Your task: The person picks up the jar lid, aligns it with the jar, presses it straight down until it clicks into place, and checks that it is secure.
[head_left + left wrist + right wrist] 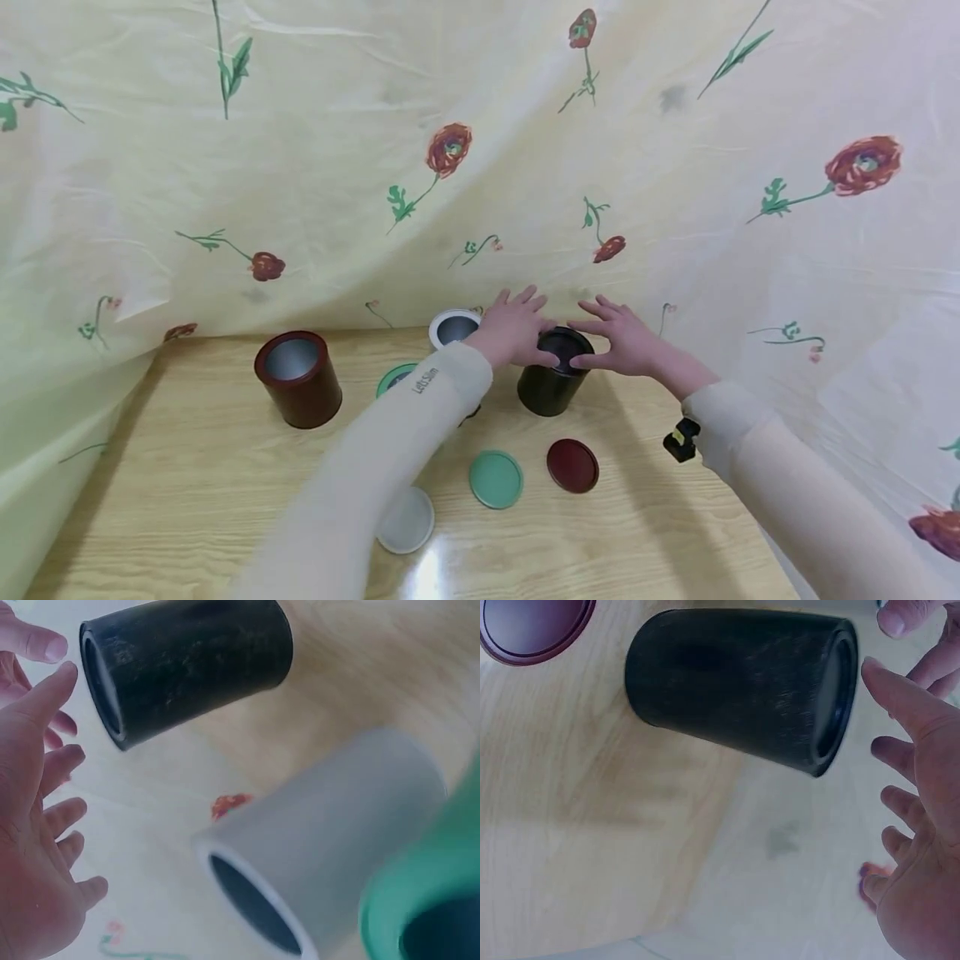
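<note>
A black canister [546, 390] stands upright on the table, its top closed by a dark recessed lid [834, 697]. Over its left rim hovers my left hand [516, 329], fingers spread and holding nothing. My right hand [618, 337] is at the opposite side of the rim, its fingers likewise spread and empty. In both wrist views the thumbs are near each other just above the canister's top, apart from it. Beside my left hand is a white canister [337, 825] with an open top. A green canister [420, 885] is mostly hidden by my left sleeve in the head view.
An open dark red canister [307, 396] stands at the left. Nearer lie three flat lids: a dark red lid [572, 466], a green lid [496, 479] and a white lid [406, 521] partly behind my left sleeve. A flowered cloth [337, 167] hangs behind the wooden table [187, 483].
</note>
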{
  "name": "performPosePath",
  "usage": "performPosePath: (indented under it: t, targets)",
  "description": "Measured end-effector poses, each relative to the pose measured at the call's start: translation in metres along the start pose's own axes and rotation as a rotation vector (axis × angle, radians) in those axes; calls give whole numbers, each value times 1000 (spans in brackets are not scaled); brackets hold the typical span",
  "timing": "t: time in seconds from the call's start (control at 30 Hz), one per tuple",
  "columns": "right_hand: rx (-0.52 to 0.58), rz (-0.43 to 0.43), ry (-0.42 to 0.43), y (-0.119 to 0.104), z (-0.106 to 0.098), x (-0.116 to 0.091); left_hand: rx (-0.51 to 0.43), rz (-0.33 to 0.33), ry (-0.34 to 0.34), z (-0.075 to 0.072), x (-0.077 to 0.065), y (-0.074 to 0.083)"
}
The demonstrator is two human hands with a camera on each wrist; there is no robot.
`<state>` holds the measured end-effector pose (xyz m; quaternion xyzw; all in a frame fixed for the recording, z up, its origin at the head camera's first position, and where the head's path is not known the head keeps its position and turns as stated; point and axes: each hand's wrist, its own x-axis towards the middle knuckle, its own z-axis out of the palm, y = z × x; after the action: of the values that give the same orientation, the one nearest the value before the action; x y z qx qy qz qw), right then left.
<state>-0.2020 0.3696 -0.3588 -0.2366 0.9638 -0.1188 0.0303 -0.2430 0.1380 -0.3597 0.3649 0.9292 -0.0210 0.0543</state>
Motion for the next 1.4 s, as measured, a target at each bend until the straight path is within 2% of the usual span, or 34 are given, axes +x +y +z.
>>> performPosePath:
  t: [0.17, 0.37, 0.53, 0.63, 0.83, 1.23, 1.4]
  targets:
    - [-16, -36, 5, -12, -11, 1, 9, 63, 13, -15, -20, -18]
    - [-19, -81, 6, -33, -21, 2, 4, 86, 34, -30, -55, -46]
    - [-26, -106, -4, -54, -21, 4, -21, 103, 104, -34, -87, -70]
    - [-27, -148, 10, -66, -15, 5, -25, 115, 142, -34, -108, -81]
    - [-23, -249, 61, -89, 4, 5, -47, 125, 207, -23, -151, -99]
    - [26, -316, 60, -120, 38, -1, -74, 145, 357, 14, -224, -127]
    - [49, -358, 102, -128, 58, -2, -97, 129, 365, 30, -250, -136]
